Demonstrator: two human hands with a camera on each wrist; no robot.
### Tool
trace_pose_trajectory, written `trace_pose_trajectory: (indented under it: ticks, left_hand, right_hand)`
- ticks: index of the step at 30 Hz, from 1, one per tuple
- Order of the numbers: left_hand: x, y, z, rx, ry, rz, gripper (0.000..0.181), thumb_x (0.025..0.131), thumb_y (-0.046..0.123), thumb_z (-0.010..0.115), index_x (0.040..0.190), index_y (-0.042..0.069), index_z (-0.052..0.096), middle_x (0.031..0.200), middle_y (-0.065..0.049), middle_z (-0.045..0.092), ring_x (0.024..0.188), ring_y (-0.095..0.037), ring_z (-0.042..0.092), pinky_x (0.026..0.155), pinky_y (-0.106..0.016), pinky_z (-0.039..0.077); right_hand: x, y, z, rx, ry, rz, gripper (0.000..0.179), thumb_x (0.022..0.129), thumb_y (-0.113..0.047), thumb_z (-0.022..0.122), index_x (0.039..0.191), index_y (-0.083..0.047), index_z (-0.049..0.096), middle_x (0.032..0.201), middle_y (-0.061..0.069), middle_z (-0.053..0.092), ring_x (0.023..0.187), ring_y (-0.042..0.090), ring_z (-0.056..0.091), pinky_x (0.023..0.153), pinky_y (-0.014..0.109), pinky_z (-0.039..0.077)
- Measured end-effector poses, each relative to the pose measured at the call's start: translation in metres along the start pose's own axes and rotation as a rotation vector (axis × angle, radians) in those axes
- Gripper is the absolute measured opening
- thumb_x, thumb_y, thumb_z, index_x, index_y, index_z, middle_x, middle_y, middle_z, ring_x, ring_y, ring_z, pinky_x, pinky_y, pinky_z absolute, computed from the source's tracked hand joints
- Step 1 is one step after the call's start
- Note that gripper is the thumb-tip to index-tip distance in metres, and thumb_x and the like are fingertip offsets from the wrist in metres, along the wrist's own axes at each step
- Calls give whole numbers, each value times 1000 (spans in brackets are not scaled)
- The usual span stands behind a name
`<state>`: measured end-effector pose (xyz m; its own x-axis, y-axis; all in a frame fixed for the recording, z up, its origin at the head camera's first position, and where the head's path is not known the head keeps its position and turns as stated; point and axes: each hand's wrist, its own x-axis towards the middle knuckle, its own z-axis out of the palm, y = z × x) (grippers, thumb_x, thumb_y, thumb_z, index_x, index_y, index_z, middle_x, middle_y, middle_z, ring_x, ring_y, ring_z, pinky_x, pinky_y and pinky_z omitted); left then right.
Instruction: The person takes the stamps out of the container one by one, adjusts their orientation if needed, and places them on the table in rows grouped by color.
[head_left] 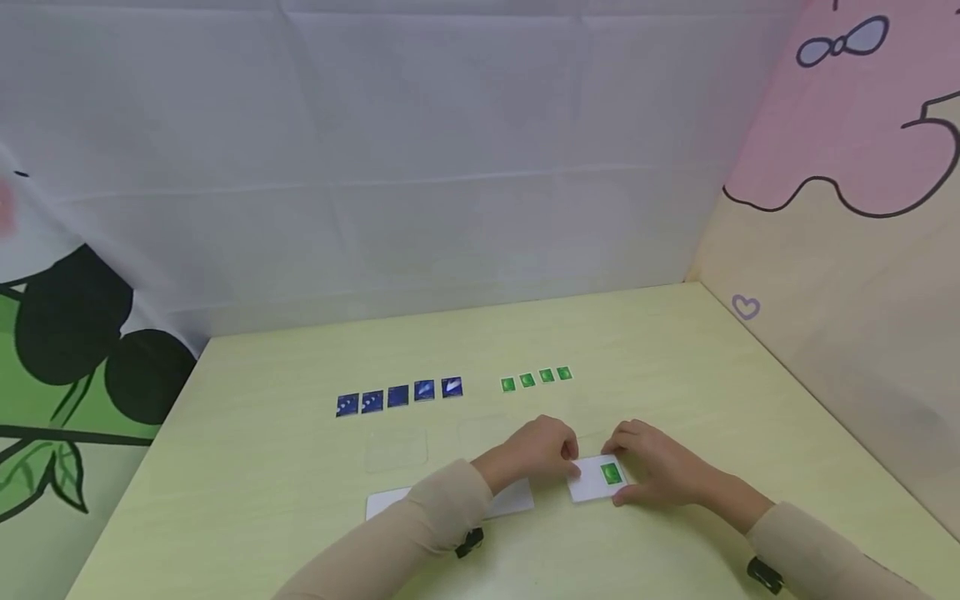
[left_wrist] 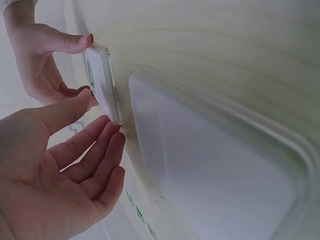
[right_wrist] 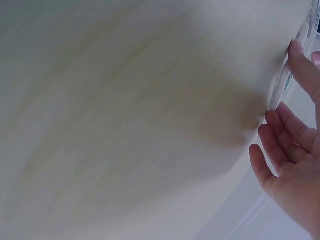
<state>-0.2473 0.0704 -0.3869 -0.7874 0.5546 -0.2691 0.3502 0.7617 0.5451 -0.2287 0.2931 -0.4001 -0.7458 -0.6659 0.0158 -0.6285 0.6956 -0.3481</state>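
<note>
A small white tile (head_left: pixel 588 483) with a clear rim lies near the table's front, a green square sticker (head_left: pixel 611 473) on its right part. My right hand (head_left: pixel 660 467) grips it from the right, thumb on the near edge and fingers at the far edge. From the left, my left hand (head_left: pixel 542 450) has thumb and index finger at the tile's far left corner. In the left wrist view the tile (left_wrist: pixel 102 82) stands between both hands. Only the tile's edge (right_wrist: pixel 277 90) shows in the right wrist view, beside the right hand (right_wrist: pixel 295 175).
More white panel (head_left: pixel 513 498) lies partly under the left forearm. Faint clear rectangles (head_left: pixel 396 450) lie behind it. Farther back are a row of several dark blue squares (head_left: pixel 398 396) and a row of several green squares (head_left: pixel 527 380). A white cloth wall (head_left: pixel 450 208) closes the back.
</note>
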Motion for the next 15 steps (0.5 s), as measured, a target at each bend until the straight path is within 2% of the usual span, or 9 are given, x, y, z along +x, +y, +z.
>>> trace_pose_trajectory:
  ticks: [6,15]
  left_hand:
    - [0,2,0,3,5,-1,13,83,22,74,86,11,69,73,6,56,68,-8,48,62,-17,39]
    - [3,10,5,59,28,14,14,84,24,73,85,11,67,71,5,54,67,-8,47,61,-18,36]
  right_hand:
    - [1,0,0,-14,7,-7,52,70,-45,82,106,-11,65,104,-6,62,98,11,54,89,35,49]
    - [0,0,1,4,13,-11,50,70,-43,82,105,-12,65,102,-7,61,97,11,53,87,33,49]
